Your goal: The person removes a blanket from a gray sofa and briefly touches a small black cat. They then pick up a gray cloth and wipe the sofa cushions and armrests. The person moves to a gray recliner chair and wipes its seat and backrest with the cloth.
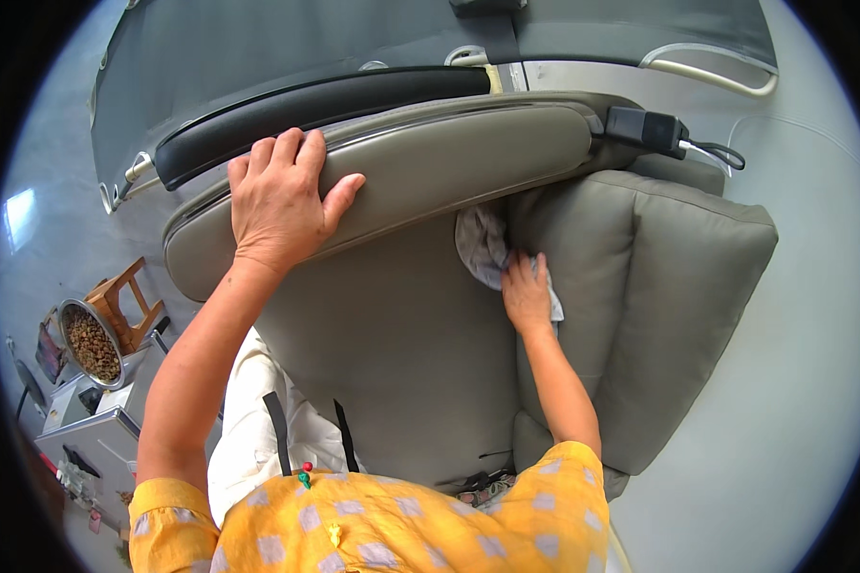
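Observation:
My left hand [279,193] rests on the padded armrest [466,154] of a grey-green upholstered recliner or sofa seat, its fingers over the far edge and the thumb apart. Farther right, my right hand [528,294] presses a light grey cloth [481,247] into the gap between the seat cushion [394,322] and the backrest [638,286]. Part of the cloth spreads beyond the fingertips, and a pale edge shows beside the hand. The palm is hidden, so how firmly the fingers hold the cloth is unclear.
A black power bank or adapter [645,130] with a white cable lies at the armrest's right end. Beyond the armrest stands a folding cot [315,46] with dark fabric. At left are a metal bowl [93,344] of brown pieces, a wooden stool [125,304] and a white cabinet [89,444].

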### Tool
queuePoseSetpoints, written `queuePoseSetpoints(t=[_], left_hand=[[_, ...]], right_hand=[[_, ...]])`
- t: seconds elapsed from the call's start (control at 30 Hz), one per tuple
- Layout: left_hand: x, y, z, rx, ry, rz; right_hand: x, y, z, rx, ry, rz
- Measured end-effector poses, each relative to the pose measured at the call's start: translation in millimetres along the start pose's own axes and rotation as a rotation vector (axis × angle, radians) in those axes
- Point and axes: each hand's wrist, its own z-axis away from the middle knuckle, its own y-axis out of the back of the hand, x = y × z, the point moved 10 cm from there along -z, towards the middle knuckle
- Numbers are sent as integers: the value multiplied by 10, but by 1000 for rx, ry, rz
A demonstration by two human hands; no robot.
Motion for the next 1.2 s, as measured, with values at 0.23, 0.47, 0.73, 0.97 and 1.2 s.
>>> queuePoseSetpoints(t=[0.23, 0.47, 0.73, 0.97, 1.2], left_hand=[[12, 41, 10, -14, 21, 19], [36, 71, 26, -22, 33, -30], [130, 87, 13, -35, 19, -91], [131, 84, 26, -1, 12, -142], [102, 75, 30, -26, 22, -135]], right_hand=[[364, 483, -244, 148, 15, -53], [1281, 1525, -358, 330, -171, 98], [2157, 2323, 158, 417, -350, 257], [2276, 2221, 1195, 471, -558, 197], [2379, 2056, 2177, 373, -743, 73]])
